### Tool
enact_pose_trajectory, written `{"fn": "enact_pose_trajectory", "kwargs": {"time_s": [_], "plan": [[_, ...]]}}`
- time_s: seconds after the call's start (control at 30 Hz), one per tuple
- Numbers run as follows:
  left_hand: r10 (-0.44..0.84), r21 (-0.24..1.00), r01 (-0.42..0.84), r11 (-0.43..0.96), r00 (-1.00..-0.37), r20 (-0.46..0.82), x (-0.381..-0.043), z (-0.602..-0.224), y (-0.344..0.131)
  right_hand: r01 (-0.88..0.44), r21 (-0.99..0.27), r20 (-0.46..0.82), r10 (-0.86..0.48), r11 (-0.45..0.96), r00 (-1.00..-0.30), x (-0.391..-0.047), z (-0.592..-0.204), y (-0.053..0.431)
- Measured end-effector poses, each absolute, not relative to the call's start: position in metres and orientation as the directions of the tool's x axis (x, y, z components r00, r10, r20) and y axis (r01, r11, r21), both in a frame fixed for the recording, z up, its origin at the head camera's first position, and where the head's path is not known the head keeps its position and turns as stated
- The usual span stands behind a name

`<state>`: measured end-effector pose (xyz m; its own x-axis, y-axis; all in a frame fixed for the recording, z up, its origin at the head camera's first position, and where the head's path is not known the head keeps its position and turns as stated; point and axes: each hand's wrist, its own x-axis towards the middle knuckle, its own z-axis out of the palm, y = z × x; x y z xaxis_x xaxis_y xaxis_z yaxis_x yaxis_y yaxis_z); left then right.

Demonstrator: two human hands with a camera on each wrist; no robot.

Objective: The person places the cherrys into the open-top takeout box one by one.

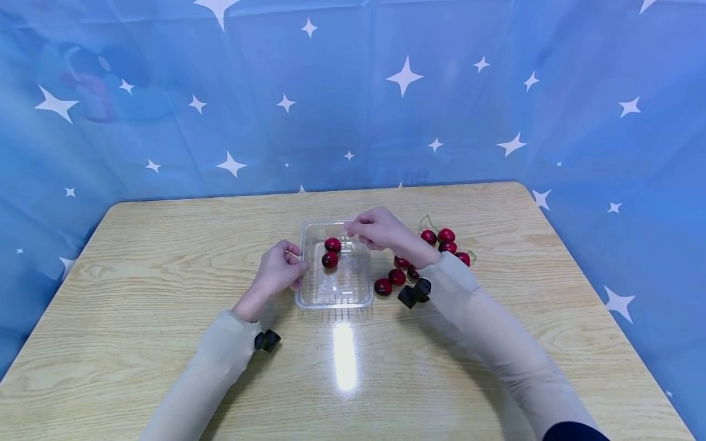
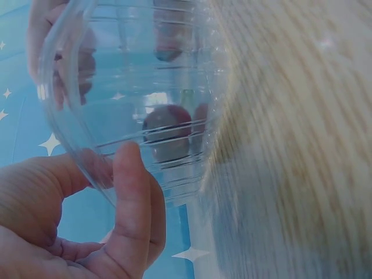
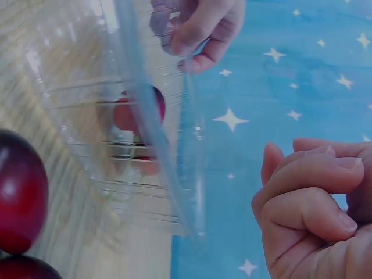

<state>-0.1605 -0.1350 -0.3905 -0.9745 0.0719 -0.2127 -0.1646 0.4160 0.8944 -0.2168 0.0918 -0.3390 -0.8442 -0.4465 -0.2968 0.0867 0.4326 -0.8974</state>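
A clear plastic box (image 1: 334, 297) sits mid-table with two dark red cherries (image 1: 330, 260) inside. At its left side, my left hand (image 1: 280, 267) pinches the wall and rim between thumb and fingers; the left wrist view shows the fingers (image 2: 131, 197) against the ribbed side. My right hand (image 1: 380, 229) hovers over the box's far right corner. Its fingers (image 3: 308, 174) are curled in the right wrist view, and I cannot tell whether a thin stem is pinched between the fingertips.
Right of the box lies a loose group of several cherries (image 1: 396, 277), some with green stems, partly behind my right forearm. The wooden table (image 1: 182, 257) ends at a blue curtain (image 1: 353, 104) with white stars. A black device (image 1: 267, 340) is on the left wrist.
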Motion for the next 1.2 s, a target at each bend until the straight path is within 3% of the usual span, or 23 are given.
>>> {"fn": "enact_pose_trajectory", "kwargs": {"time_s": [1.2], "plan": [[0.071,0.887,-0.173,0.429,-0.972,-0.224,-0.162,-0.391,-0.135,0.082,-0.903,-0.256,-0.373,0.423,-0.892,-0.2,-0.331,0.148]]}}
